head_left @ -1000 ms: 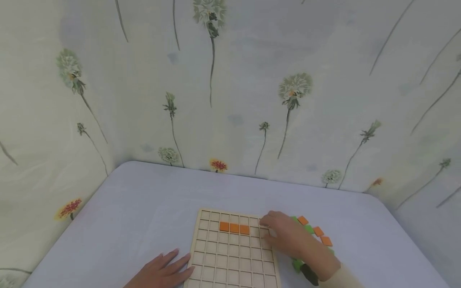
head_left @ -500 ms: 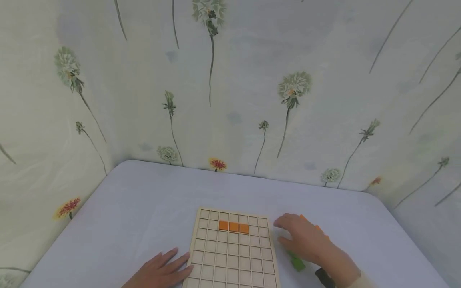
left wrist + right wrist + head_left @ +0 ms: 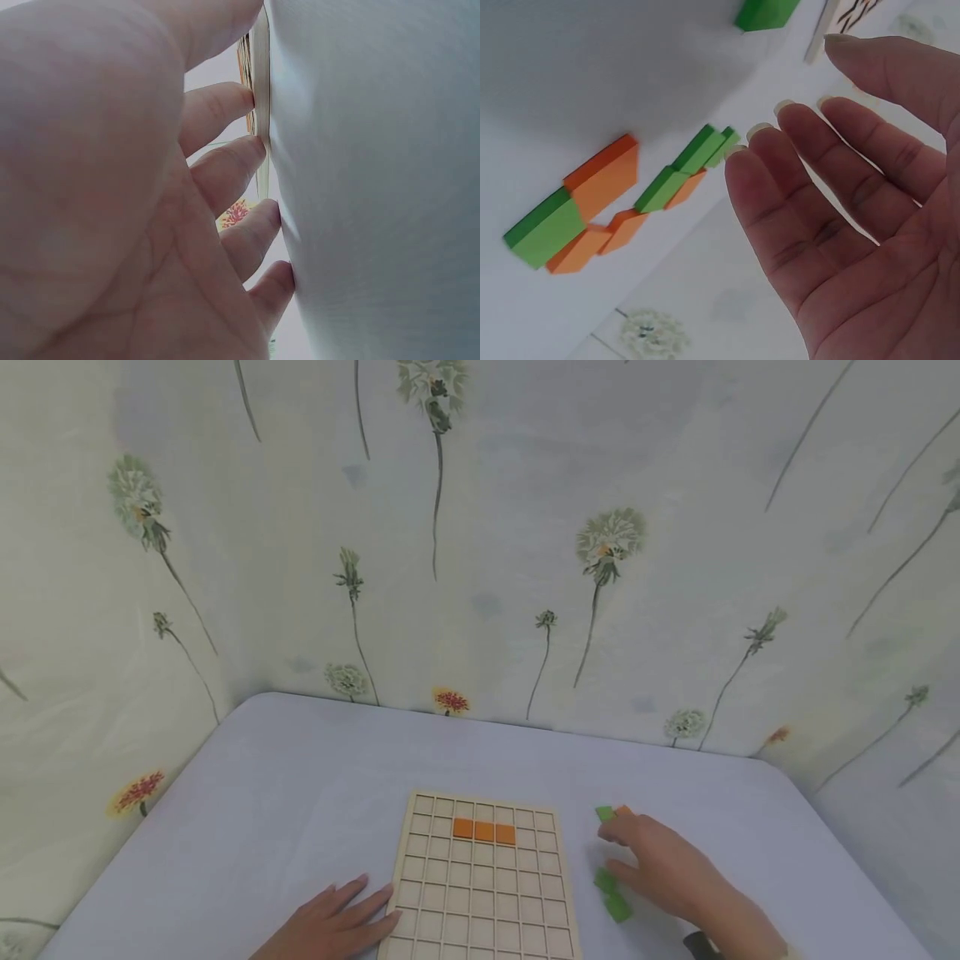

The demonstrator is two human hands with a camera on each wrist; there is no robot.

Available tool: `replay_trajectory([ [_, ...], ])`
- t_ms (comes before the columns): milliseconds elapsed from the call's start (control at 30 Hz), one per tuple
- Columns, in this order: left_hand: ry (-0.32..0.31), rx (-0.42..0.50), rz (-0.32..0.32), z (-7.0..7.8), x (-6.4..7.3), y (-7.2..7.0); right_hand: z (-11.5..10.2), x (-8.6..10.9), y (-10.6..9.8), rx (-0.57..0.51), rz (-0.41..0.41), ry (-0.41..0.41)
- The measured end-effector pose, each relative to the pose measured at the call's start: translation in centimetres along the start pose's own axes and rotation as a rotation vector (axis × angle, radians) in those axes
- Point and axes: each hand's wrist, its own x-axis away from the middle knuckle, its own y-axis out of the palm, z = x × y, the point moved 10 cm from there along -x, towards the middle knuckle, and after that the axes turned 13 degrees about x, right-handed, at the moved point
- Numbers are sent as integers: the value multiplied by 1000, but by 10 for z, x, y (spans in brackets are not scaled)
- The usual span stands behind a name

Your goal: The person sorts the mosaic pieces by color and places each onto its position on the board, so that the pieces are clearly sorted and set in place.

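Observation:
A pale wooden grid board (image 3: 483,878) lies on the table, with three orange square tiles (image 3: 484,832) side by side in one of its upper rows. My left hand (image 3: 333,922) lies flat at the board's left edge, fingertips touching the frame. To the right of the board, my right hand (image 3: 663,864) hovers over loose tiles, thumb and fingers apart and nothing between them. Green tiles (image 3: 617,907) show below its thumb. In the right wrist view, an orange tile (image 3: 607,178) and a green tile (image 3: 546,227) lie in a cluster beyond the fingertips.
The white table (image 3: 315,793) reaches back to a flower-printed cloth backdrop (image 3: 487,527), which also rises at the left and right sides. A dark band (image 3: 701,945) shows at the right wrist. The right hand hides part of the loose tiles.
My right hand has moved right, from the board's upper right corner to over the loose tiles. My left hand stays at the board's edge, and the three orange tiles in the grid are unchanged.

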Motion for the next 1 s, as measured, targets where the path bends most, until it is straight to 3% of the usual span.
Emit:
replay_trajectory([
  [200, 5, 6, 7, 0, 1, -1, 17, 2, 8, -4, -62, 64],
  [400, 2, 15, -2, 0, 1, -1, 32, 5, 13, -12, -78, 77],
  [633, 54, -3, 55, 4, 3, -6, 47, 10, 17, 11, -91, 92],
  [800, 52, 0, 54, 5, 3, -7, 52, 13, 18, 23, -84, 93],
  [1000, 45, 1, 45, 4, 2, -6, 63, 13, 28, 20, -145, 128],
])
